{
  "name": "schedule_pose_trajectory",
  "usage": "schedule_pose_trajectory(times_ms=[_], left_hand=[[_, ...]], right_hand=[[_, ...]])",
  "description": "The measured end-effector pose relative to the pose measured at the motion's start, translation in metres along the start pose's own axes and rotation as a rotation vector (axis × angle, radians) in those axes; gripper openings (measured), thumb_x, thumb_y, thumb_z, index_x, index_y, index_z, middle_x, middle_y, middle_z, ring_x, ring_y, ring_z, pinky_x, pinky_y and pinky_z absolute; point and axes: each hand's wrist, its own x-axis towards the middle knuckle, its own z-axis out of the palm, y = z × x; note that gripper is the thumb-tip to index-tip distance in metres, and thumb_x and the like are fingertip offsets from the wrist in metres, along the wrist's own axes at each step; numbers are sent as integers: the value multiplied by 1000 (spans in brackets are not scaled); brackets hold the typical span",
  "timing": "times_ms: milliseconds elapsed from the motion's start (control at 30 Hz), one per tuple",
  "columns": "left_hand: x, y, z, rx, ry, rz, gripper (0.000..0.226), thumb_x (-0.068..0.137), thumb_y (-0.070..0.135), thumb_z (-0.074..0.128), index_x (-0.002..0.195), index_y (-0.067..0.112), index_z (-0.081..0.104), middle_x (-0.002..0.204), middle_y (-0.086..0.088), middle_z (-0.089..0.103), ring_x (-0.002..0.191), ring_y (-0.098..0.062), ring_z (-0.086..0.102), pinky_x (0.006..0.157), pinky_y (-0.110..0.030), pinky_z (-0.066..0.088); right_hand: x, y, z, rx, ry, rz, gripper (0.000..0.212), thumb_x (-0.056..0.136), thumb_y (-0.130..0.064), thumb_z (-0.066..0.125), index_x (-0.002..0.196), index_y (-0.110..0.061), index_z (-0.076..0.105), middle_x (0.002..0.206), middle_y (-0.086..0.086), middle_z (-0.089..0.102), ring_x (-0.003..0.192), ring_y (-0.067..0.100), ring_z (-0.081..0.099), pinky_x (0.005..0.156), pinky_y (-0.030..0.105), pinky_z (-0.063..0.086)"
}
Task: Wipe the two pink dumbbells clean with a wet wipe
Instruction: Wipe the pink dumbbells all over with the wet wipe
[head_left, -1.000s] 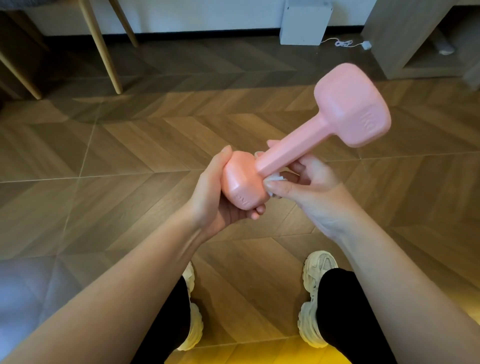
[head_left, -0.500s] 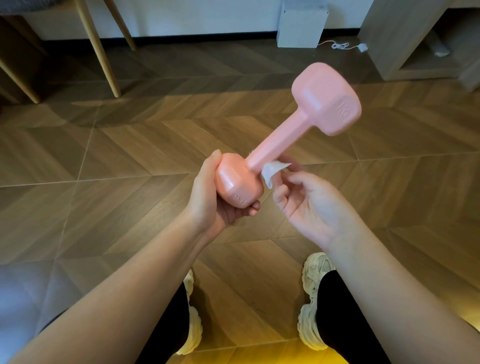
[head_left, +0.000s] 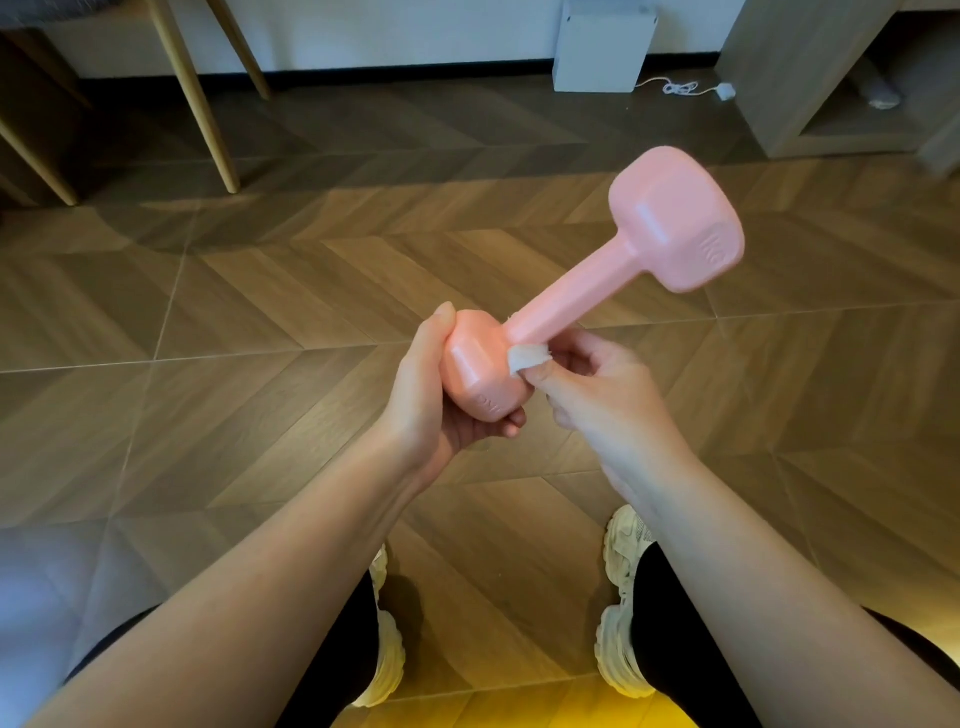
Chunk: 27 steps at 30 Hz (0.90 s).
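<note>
right now the left hand (head_left: 436, 400) grips the dumbbell (head_left: 582, 291) by its near head, held over the floor; the right hand (head_left: 597, 384) pinches the wipe (head_left: 524, 357) at the handle's base. next, probably, rub up the handle.

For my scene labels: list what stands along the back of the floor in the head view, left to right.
Wooden furniture legs → white box → white cable → wooden shelf unit.
</note>
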Motion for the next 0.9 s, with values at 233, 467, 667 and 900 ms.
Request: schedule_pose_trajectory(times_ms=[233,467,667,900], left_hand=[[3,-4,4,143,65,28,68,102,53,28,107,-3,65,87,-28,62,57,-30,52,58,-37,45],[4,-7,2,100,117,22,67,102,53,29,112,-6,59,98,-30,60,55,-30,50,57,-36,43],[4,-9,0,106,113,43,61,102,53,29,93,2,62,77,-23,59,54,-30,48,56,-36,42],[7,-15,-1,170,88,43,63,103,53,27,111,1,61,77,-23,59,62,-33,51,54,-35,45]], right_hand=[[4,3,9,269,40,180,13,84,-12,75,96,-8,73,65,-5,46,45,5,31,41,16,27],[12,-3,-1,618,134,233,11,80,-12,76,88,-8,69,67,1,59,50,4,44,42,16,33],[6,3,5,494,0,260,24,82,-34,70,103,-24,72,103,-7,77,92,7,71,85,30,44],[7,-1,3,431,19,264,15,93,-33,63,105,-25,68,111,-9,75,115,8,63,100,37,37]])
